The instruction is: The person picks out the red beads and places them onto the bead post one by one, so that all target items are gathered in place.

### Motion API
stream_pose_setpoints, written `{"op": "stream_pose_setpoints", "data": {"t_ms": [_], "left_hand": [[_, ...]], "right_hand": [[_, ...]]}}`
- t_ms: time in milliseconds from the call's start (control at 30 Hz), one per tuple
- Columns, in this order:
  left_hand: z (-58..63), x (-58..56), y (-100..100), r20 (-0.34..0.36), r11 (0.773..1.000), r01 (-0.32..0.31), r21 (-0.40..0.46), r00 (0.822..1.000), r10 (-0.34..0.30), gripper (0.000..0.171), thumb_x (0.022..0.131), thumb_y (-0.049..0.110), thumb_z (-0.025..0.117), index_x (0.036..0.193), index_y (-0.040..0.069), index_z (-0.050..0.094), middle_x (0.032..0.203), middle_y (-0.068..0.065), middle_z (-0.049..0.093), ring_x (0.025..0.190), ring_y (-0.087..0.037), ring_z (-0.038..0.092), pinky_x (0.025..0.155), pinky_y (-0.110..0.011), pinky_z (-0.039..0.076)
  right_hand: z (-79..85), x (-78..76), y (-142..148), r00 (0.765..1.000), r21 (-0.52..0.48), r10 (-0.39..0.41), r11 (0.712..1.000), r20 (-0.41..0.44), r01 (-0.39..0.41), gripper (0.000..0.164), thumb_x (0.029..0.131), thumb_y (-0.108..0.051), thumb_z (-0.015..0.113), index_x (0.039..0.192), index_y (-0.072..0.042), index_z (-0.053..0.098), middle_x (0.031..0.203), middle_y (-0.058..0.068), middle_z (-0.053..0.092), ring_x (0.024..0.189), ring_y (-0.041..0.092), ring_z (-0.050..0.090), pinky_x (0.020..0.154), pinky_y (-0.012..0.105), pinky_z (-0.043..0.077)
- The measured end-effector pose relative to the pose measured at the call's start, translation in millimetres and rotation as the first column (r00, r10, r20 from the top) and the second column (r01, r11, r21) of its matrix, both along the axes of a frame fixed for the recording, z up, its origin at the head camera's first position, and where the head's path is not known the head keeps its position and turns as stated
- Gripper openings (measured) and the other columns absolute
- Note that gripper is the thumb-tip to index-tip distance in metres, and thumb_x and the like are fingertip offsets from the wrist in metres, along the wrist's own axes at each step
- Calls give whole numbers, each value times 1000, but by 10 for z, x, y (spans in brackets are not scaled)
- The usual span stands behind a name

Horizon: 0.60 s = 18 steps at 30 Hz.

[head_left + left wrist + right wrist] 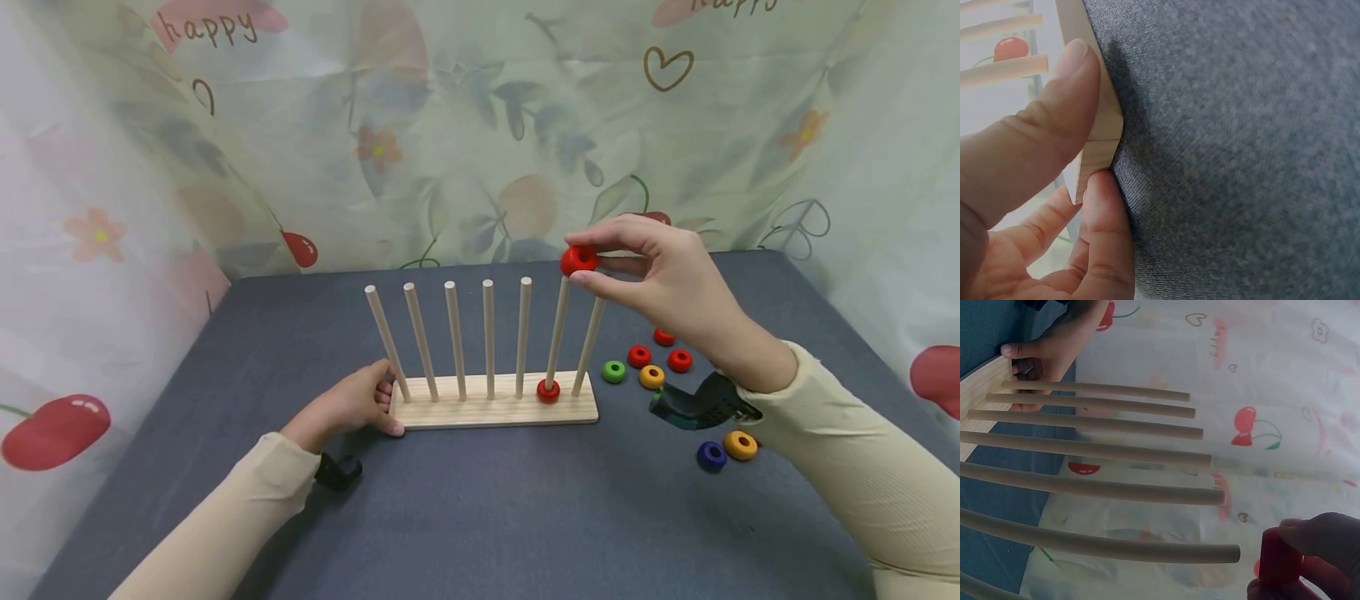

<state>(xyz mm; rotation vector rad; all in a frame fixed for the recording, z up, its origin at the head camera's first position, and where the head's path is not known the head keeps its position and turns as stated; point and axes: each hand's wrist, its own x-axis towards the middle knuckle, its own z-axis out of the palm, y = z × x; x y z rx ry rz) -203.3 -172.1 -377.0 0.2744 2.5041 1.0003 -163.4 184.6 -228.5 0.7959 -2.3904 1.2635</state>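
Note:
Between thumb and fingers my right hand (667,271) pinches a red ring (577,260). In the right wrist view this ring (1277,559) is just beyond the tip of the second peg from the right (1210,550), with a small gap between them. Another red ring (548,392) sits at the foot of that peg. The wooden peg board (495,412) carries a row of several upright pegs. My left hand (352,402) grips the board's left end. Seen from the left wrist, the thumb (1069,100) lies along the board's long edge and fingers touch its end.
Right of the board lie a green ring (613,372), several red rings (680,361) and a yellow ring (652,377). Closer to me are a blue ring (712,456) and another yellow ring (741,445). A patterned curtain (465,167) hangs behind the dark tabletop (480,508).

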Motion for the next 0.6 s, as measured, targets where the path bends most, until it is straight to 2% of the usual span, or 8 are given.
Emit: {"op": "stream_pose_setpoints", "data": {"t_ms": [600], "left_hand": [[-5,-5,-4,8,1000,-4,-5,1000,4,65,65,-2,87,115,-3,45,91,-10,46,80,-19,46,67,-29,39]], "right_hand": [[0,-64,5,1000,116,21,993,-9,-20,33,82,-8,76,114,-10,69,104,-2,66,93,1,64,84,16,50]]}}
